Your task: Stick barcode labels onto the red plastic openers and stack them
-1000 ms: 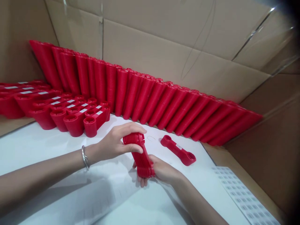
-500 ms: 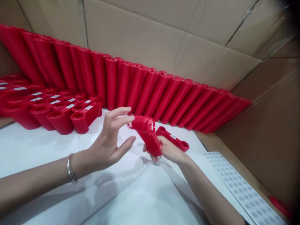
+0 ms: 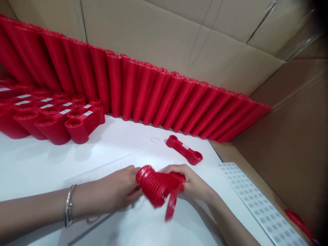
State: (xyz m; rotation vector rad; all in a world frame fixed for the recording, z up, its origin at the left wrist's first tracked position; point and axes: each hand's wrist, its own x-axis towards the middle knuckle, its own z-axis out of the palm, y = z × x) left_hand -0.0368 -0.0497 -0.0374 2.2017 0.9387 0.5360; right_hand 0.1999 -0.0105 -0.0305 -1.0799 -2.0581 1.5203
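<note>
A red ribbed plastic part [image 3: 153,188] is held above the white table, tilted and partly blurred, with a loose-looking red flap at its lower right. My right hand [image 3: 191,179] wraps round the part's right end. At its left side is my left hand [image 3: 123,188], fingers bent and pressed near the ribbed end; the fingertips are partly hidden, so what they grip is unclear. Behind my right hand a red link-shaped piece [image 3: 180,147] with a small white label lies flat on the table.
Ribbed red tubes [image 3: 147,92] stand in a long row along the cardboard wall [image 3: 143,30]. Labelled red pieces [image 3: 77,128] are grouped at the left. A sticker sheet [image 3: 256,201] lies on the right; a red-handled object [image 3: 298,220] is beyond it.
Both hands have come down towards me with the red part, which has turned. My left hand, spread open before, has closed in beside the part. The view has shifted slightly.
</note>
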